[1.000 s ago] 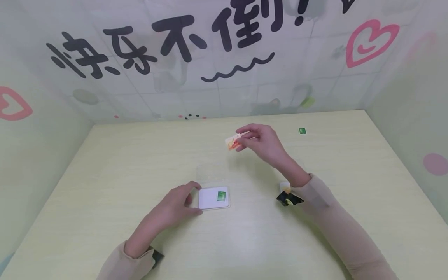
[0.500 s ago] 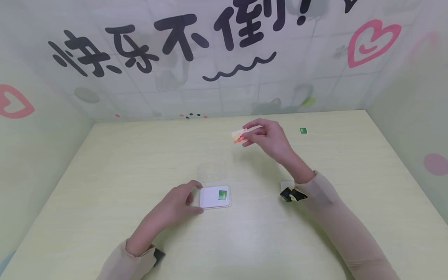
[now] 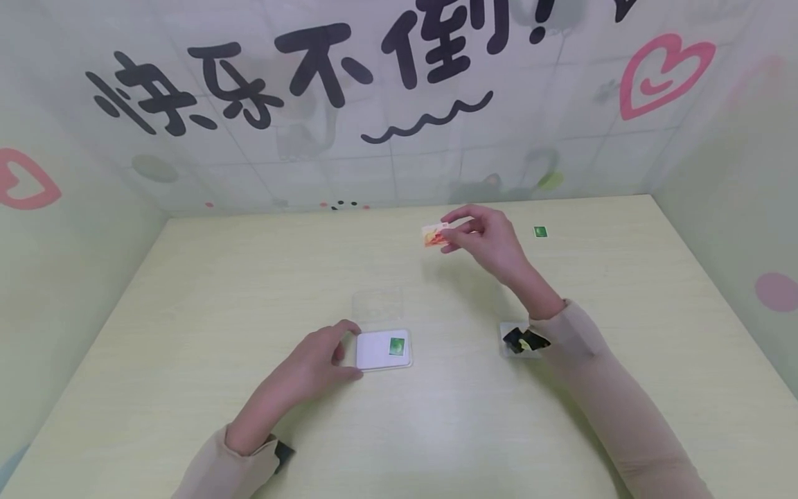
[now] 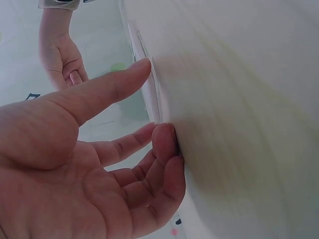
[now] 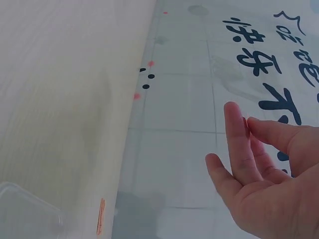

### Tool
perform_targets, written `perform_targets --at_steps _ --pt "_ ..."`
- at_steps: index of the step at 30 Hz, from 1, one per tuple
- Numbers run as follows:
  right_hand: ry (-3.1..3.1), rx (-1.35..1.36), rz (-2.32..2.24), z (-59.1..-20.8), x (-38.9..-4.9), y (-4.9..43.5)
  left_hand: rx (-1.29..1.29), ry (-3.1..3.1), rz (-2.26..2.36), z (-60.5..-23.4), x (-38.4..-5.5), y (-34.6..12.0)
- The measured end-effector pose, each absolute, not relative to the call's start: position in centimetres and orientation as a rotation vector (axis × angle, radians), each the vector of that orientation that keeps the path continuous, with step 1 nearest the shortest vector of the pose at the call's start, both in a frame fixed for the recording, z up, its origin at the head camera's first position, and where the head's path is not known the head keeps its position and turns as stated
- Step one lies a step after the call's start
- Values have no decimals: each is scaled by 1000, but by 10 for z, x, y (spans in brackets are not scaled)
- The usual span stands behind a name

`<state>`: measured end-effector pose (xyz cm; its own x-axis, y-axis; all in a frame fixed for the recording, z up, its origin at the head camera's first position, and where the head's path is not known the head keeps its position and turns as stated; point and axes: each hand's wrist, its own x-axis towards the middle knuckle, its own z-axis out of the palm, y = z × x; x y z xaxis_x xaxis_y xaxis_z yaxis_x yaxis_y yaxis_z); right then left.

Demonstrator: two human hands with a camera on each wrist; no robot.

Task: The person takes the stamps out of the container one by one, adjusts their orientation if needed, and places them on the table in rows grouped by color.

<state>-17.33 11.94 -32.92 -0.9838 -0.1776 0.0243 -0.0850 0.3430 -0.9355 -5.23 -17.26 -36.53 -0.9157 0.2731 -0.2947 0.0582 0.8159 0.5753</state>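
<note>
My left hand point(image 3: 314, 364) grips a flat white case point(image 3: 374, 351) on the table, thumb at its near edge and index finger at its far edge. A small green square point(image 3: 397, 346) lies on the case's right half. In the left wrist view the case point(image 4: 149, 84) shows edge-on beside the thumb. My right hand point(image 3: 489, 242) pinches a small white card with an orange-red picture point(image 3: 433, 235) above the back of the table. In the right wrist view the thumb and index finger of this hand point(image 5: 259, 174) meet at their tips.
A clear plastic lid point(image 3: 377, 305) lies behind the white case. Another clear case point(image 3: 506, 339) sits partly under the right wrist's black strap. A second green square point(image 3: 539, 232) lies near the back edge. Printed walls point(image 3: 399, 159) enclose the table.
My right hand has moved a little to the right and towards the back with the card. The left hand and the white case stay in place.
</note>
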Motion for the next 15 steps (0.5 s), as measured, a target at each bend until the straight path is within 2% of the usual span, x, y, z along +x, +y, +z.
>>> perform_targets --at_steps 15 --pt "2586 -261 -1692 -332 -183 132 244 2639 803 -364 -52 -172"
